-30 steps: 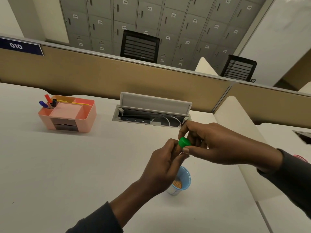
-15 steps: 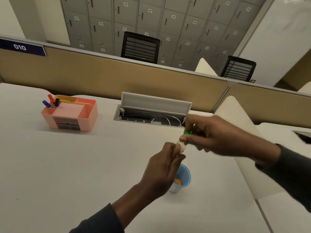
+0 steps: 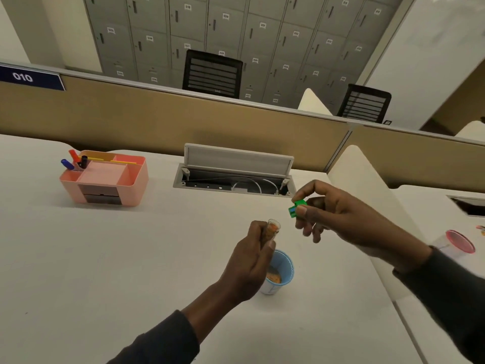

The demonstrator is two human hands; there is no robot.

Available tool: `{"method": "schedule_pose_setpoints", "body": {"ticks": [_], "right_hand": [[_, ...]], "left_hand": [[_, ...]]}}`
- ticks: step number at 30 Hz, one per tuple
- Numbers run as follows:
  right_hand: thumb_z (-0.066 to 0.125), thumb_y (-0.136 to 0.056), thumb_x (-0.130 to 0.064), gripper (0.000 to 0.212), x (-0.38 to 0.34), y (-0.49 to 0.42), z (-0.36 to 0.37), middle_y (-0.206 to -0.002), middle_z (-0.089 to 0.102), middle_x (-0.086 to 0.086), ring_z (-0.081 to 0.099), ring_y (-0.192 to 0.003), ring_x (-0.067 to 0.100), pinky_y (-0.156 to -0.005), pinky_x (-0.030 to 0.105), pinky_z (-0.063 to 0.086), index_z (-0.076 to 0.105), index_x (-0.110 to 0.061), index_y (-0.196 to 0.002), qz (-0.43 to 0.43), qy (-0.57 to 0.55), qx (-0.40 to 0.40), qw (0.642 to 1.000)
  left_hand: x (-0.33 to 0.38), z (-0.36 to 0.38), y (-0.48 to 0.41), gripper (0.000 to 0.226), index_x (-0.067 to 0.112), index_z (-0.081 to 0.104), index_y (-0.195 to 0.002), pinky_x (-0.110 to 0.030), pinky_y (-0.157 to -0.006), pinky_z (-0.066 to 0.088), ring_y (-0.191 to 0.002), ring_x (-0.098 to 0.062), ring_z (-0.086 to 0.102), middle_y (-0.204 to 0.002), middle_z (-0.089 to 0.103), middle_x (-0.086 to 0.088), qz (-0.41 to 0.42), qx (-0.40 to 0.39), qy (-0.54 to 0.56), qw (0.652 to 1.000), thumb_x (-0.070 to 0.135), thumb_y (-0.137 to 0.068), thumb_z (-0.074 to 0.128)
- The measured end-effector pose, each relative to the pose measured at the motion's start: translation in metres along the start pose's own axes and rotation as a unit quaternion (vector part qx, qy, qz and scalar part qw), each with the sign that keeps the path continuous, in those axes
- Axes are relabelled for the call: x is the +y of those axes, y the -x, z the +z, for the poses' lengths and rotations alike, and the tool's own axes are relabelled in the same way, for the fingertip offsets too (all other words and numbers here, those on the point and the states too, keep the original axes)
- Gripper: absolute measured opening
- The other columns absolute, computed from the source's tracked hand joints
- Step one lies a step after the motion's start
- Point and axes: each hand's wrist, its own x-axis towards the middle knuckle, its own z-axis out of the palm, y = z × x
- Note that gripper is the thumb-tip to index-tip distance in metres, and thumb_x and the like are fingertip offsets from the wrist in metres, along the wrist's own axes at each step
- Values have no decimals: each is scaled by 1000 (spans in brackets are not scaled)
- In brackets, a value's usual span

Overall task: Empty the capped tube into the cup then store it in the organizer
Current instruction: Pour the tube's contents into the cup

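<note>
My left hand (image 3: 252,261) grips a clear tube (image 3: 273,228) upright, its open mouth showing orange grains inside. My right hand (image 3: 333,214) pinches the green cap (image 3: 296,208) to the right of the tube, apart from it. A light blue cup (image 3: 282,271) stands on the white desk just below and right of my left hand, with orange grains at its bottom. The pink organizer (image 3: 131,179) sits at the far left of the desk, with pens in its back left compartment.
An open grey cable tray (image 3: 236,177) is set into the desk behind my hands. A red-lidded clear container (image 3: 456,244) stands at the right on the neighbouring desk. A tan partition (image 3: 157,122) closes the back of the desk.
The green cap has come off the tube. My right hand has carried it away to the right, while my left hand keeps hold of the tube above the cup.
</note>
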Motion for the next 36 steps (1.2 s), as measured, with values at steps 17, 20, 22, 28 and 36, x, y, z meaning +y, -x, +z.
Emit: {"method": "schedule_pose_setpoints", "body": {"ticks": [17, 20, 22, 28, 36], "right_hand": [[60, -101, -12, 15, 202, 78, 143, -89, 77, 20, 69, -73, 25, -65, 33, 57, 63, 0, -111, 198, -327, 238, 893], [62, -100, -14, 15, 212, 83, 156, -89, 77, 20, 69, -73, 24, -65, 34, 57, 64, -2, -110, 217, -331, 244, 885], [63, -100, -17, 15, 216, 86, 163, -89, 78, 18, 69, -73, 23, -64, 33, 56, 65, -5, -110, 224, -332, 246, 883], [65, -99, -24, 18, 221, 90, 169, -92, 79, 14, 71, -76, 23, -66, 34, 57, 66, -11, -111, 225, -325, 240, 886], [69, -96, -31, 23, 226, 92, 168, -93, 79, 12, 72, -76, 22, -64, 31, 58, 65, -15, -113, 217, -325, 247, 887]], "left_hand": [[-59, -2, -30, 35, 20, 55, -128, -38, -82, 56, -98, -24, 63, -121, 61, -3, 19, -249, -338, 907, 11, -96, 62], [-56, 4, -34, 20, 19, 55, -112, -37, -74, 54, -93, -25, 61, -111, 62, -3, 42, -267, -369, 889, 13, -95, 63], [-52, 10, -36, 21, 15, 57, -111, -38, -70, 52, -92, -25, 58, -109, 59, -6, 92, -278, -398, 869, 11, -92, 65], [-44, 22, -44, 34, 7, 61, -123, -38, -73, 55, -100, -27, 56, -116, 60, -12, 155, -311, -441, 827, 15, -91, 71], [-48, 25, -39, 38, 12, 63, -121, -29, -72, 51, -100, -24, 59, -115, 61, -9, 142, -316, -435, 831, 15, -86, 77]]}}
